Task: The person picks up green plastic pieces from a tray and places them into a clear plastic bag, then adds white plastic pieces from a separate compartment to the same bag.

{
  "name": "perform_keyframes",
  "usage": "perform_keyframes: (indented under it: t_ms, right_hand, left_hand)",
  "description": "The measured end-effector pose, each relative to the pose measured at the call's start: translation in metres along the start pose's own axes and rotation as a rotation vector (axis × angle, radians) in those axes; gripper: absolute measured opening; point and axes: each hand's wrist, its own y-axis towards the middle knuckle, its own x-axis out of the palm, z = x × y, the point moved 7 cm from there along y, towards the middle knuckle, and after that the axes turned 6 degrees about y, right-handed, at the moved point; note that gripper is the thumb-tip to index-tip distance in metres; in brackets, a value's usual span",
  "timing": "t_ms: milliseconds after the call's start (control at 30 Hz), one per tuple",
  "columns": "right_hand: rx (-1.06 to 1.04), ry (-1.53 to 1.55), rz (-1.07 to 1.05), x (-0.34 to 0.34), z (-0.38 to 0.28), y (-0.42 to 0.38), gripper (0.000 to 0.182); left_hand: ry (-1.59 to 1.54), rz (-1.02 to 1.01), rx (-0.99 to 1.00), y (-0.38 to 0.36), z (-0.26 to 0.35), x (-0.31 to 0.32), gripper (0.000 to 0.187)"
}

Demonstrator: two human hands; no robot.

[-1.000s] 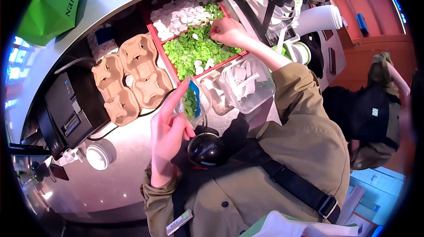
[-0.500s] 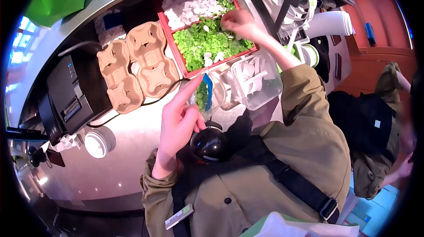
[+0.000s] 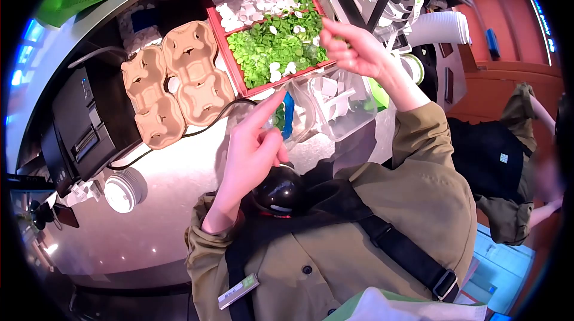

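A red divided tray (image 3: 240, 84) holds small green cap-like plastic pieces (image 3: 269, 52) in the nearer section and white ones (image 3: 257, 1) in the farther section. My right hand (image 3: 356, 49) is raised over the tray's right edge with its fingers curled together; whatever is in them is hidden. My left hand (image 3: 254, 147) has its index finger stretched forward and its other fingers curled at a clear bag (image 3: 278, 119) with a blue edge and green pieces inside. Its thumb is hidden. Beside the bag stands a clear plastic container (image 3: 359, 114) with white pieces in it.
Cardboard cup carriers (image 3: 200, 72) lie left of the tray, beside a black printer (image 3: 84, 123) and its cable. Stacked white lids (image 3: 121, 192) stand on the counter. White cups (image 3: 442, 28) lie at the right, and another person (image 3: 496, 159) is behind them.
My right hand has lifted out of the green pieces and moved right and nearer to me, its fingers closed. My left hand stays at the bag. The view has shifted slightly.
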Motion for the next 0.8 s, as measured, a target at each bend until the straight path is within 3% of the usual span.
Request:
perform_keyframes:
  t_ms: [33, 67, 100, 167, 267, 367, 500, 800]
  right_hand:
    - [-0.025, -0.265, 0.102, 0.002, 0.001, -0.006, 0.027]
    - [-0.193, -0.819, 0.347, -0.004, -0.009, -0.008, 0.027]
    - [-0.671, -1.349, 0.37, 0.0, -0.024, -0.009, 0.022]
    - [-0.622, -1.6, 0.557, -0.015, -0.028, -0.002, 0.021]
    - [-0.616, -1.55, 0.473, -0.031, -0.022, 0.015, 0.02]
    - [-0.633, -1.691, 0.466, -0.032, -0.019, 0.024, 0.023]
    - [-0.504, -1.88, 0.357, -0.018, -0.016, 0.029, 0.021]
    - [-0.612, -1.901, 0.259, -0.021, -0.016, 0.037, 0.019]
  left_hand:
    - [-0.007, -0.01, 0.003, 0.0, -0.001, 0.001, 0.055]
    - [-0.012, -0.02, 0.006, 0.0, -0.002, 0.003, 0.054]
    - [-0.011, -0.027, 0.006, 0.0, -0.003, 0.003, 0.054]
    - [-0.005, -0.036, 0.005, 0.0, -0.004, 0.004, 0.055]
    - [0.016, -0.035, -0.009, 0.001, -0.005, 0.003, 0.055]
    - [0.008, -0.039, -0.015, 0.001, -0.004, 0.0, 0.054]
    - [-0.009, -0.045, -0.013, 0.003, -0.007, -0.002, 0.053]
    - [-0.005, -0.031, -0.02, 0.005, -0.007, -0.004, 0.053]
